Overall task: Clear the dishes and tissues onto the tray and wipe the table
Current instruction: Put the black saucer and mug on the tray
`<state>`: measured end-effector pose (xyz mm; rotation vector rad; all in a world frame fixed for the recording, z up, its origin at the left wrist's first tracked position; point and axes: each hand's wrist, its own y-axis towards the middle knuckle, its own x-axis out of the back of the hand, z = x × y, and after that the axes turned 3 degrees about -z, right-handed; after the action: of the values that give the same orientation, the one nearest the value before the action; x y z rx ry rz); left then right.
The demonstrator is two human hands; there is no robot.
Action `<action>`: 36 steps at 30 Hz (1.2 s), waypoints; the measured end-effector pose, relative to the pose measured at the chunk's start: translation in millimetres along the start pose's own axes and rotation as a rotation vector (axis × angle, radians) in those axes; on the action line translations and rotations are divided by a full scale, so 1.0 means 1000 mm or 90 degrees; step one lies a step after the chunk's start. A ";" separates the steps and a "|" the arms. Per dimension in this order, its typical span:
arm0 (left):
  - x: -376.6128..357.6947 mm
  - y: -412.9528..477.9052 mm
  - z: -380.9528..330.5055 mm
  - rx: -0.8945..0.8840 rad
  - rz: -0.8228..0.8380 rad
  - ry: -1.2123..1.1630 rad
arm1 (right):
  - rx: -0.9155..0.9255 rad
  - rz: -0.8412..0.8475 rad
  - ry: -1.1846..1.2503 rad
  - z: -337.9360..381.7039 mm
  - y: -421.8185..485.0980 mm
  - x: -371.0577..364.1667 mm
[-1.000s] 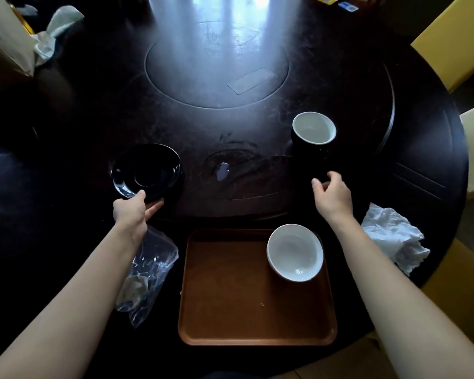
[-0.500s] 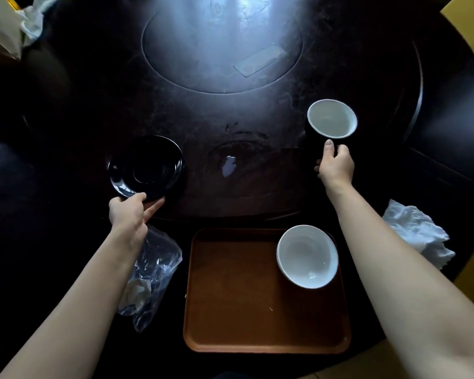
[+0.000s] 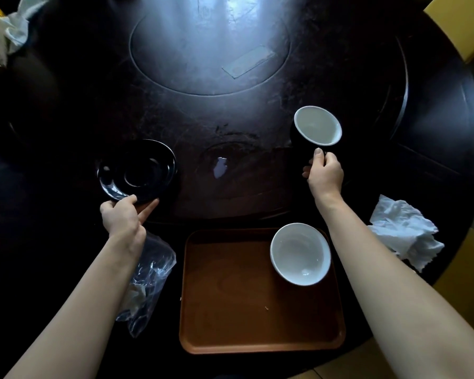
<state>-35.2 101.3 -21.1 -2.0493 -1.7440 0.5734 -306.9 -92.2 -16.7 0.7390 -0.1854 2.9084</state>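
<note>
Closest to me, the brown tray [image 3: 230,310] sits at the near edge of the dark round table [image 3: 340,64], and a white bowl [image 3: 300,254] rests in its far right corner, tipped a little toward me. My two forearms run forward on either side of the tray. Under my left forearm lies a crumpled clear plastic bag [image 3: 148,280], just left of the tray's edge. On the other side, to the right of my right forearm, a crumpled white tissue [image 3: 402,231] lies near the table's rim, apart from my hand.

Beyond the tray, my left hand [image 3: 122,218] pinches the near rim of the black saucer [image 3: 137,170] — thumb on top, fingers beneath the edge. The saucer looks slightly tilted, though I cannot tell whether it has left the table. Between the saucer and my other hand a small pale wet patch [image 3: 220,166] shines on the wood.

My right hand [image 3: 324,175] is closed on the handle side of the black cup [image 3: 316,129], thumb against its near wall; the cup's white inside faces the camera, so it is tilted toward me. It sits further out than the saucer, directly beyond the bowl.

Further still, the table's round inset [image 3: 208,45] catches the light, with a flat rectangular piece [image 3: 248,64] on it. At the far left corner there is more white tissue [image 3: 17,26].
</note>
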 end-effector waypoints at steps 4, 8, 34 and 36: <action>0.007 -0.020 0.003 0.002 0.031 0.014 | 0.041 0.018 -0.004 -0.006 -0.021 0.012; 0.024 -0.043 0.009 -0.022 0.095 0.081 | 0.088 0.048 0.003 -0.011 -0.043 0.026; 0.114 -0.145 0.130 0.067 0.221 0.317 | 0.183 0.388 0.000 -0.053 -0.179 0.091; 0.111 -0.142 0.134 0.069 0.217 0.316 | 0.182 0.398 -0.004 -0.057 -0.185 0.089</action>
<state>-209.5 236.3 -63.9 -2.1872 -1.0712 0.2129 -381.4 107.1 -7.6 0.8588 0.0077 3.5796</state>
